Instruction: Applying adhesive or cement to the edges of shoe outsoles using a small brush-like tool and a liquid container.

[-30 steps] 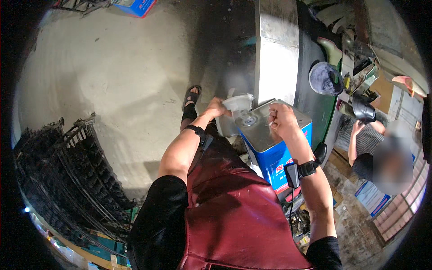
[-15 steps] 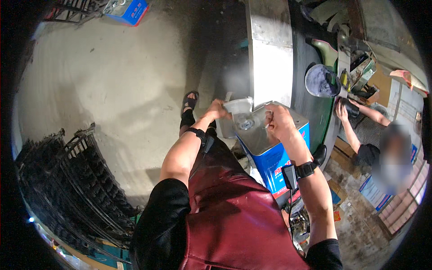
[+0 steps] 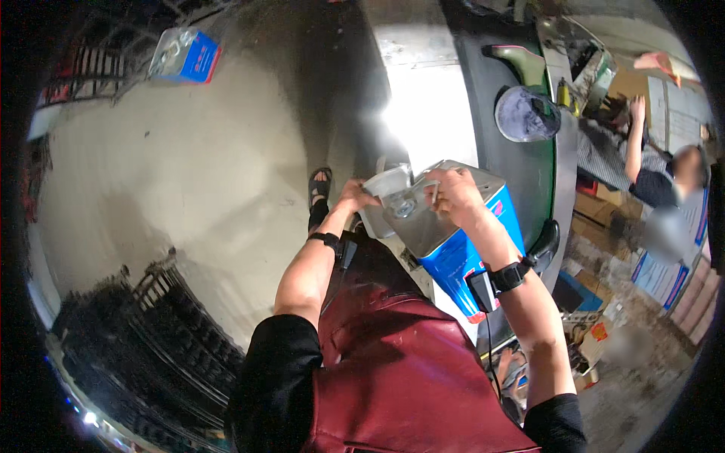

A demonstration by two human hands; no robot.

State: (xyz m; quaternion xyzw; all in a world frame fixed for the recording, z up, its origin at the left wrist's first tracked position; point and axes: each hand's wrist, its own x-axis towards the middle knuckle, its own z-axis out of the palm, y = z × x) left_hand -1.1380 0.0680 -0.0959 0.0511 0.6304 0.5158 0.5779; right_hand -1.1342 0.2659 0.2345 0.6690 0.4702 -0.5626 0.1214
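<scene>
A blue square metal can (image 3: 451,264) with a bare silver top is tilted toward my left on the edge of a dark conveyor belt. My right hand (image 3: 457,196) is closed at the can's top, where its handle appears to be, with a pale bit showing between the fingers. Against the can's round spout stands a translucent whitish plastic jug (image 3: 389,181). My left hand (image 3: 356,196) grips this jug by its left side. Whether liquid is running into it I cannot tell.
On the belt (image 3: 495,162) rest a round bucket (image 3: 527,115) and a green boot form (image 3: 526,64). Another blue can (image 3: 186,57) stands on the floor at the far left. Black racks (image 3: 143,340) are at the near left. A co-worker (image 3: 655,185) is across the belt.
The whole view has shifted, with the can and jug showing slightly farther left. My hands keep their holds. The co-worker's arm has moved away from the black object held before.
</scene>
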